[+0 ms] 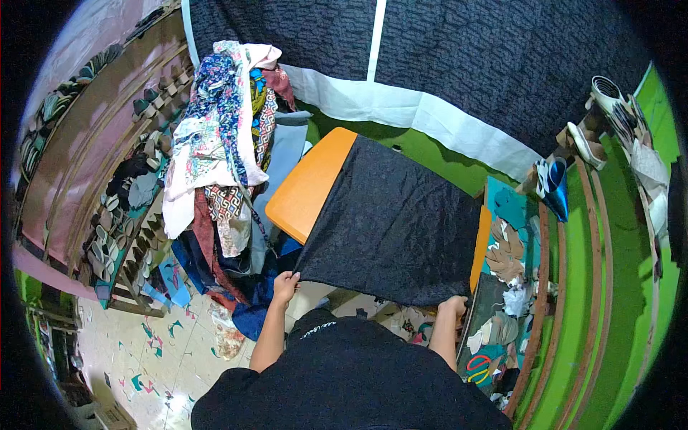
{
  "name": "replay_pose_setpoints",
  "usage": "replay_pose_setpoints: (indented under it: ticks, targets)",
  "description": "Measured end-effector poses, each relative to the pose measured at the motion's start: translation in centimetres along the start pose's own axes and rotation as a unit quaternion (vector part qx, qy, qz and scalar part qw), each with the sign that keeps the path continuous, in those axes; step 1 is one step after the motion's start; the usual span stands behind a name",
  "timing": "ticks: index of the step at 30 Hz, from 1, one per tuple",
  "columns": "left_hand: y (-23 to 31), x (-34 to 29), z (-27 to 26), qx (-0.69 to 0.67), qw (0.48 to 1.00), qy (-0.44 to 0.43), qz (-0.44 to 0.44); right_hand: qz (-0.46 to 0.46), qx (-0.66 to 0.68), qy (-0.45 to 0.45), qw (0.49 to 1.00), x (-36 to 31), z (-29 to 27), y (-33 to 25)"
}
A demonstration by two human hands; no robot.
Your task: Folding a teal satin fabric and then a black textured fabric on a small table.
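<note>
A black cloth (390, 218) lies across an orange tabletop (313, 183), which shows bare at its left end and in a narrow strip on the right. My left hand (285, 285) pinches the cloth's near left corner. At the near right corner, my right hand (453, 308) is closed on the same cloth. Between my hands the near edge hangs slightly past the table's edge toward me. Faint creases run over the cloth, which is spread mostly flat.
Left of the table hangs a heap of patterned garments (215, 143). Wooden racks (107, 179) with shoes and shoe parts stand farther left. At right are scraps (505, 247) and more rails (598, 215). A dark curtain (473, 64) closes the back. Colored offcuts (143, 383) litter the tiled floor.
</note>
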State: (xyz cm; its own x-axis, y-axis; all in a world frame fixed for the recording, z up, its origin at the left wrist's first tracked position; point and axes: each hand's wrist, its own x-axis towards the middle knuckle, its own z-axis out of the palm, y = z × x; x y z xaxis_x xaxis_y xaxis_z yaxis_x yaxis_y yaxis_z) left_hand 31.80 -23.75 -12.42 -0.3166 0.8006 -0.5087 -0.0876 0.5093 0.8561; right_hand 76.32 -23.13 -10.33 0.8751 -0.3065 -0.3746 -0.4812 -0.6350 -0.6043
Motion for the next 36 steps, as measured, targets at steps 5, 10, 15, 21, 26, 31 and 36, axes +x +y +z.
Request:
replay_pose_setpoints:
  ticks: [5,10,15,21,26,31,36]
  targets:
    - [-0.5,-0.2,0.2,-0.014,1.0,-0.012,-0.001,-0.138,0.044,-0.05,0.988,-7.3,-0.9,-6.8]
    - [0.2,0.0,-0.3,0.027,0.999,-0.038,0.007,-0.481,0.14,-0.182,0.846,-17.5,4.9,-12.5]
    - [-0.3,0.0,-0.8,0.033,0.998,-0.056,0.014,-0.702,0.129,-0.437,0.548,-30.2,6.4,-6.5]
    - [-1.0,0.2,-0.8,-0.033,0.997,-0.066,-0.037,-0.765,-0.158,-0.54,0.312,-29.9,5.3,6.0]
    - [-0.6,0.1,-0.7,-0.031,0.993,-0.082,-0.076,-0.766,-0.187,-0.546,0.284,-28.6,5.3,8.8]
    - [-1.1,1.3,-0.2,-0.056,0.993,-0.103,0.014,-0.765,-0.106,-0.556,0.308,-29.7,4.7,8.9]
    - [1.9,0.3,0.6,-0.164,0.981,-0.1,0.003,-0.734,-0.05,-0.597,0.321,-29.6,5.4,9.3]
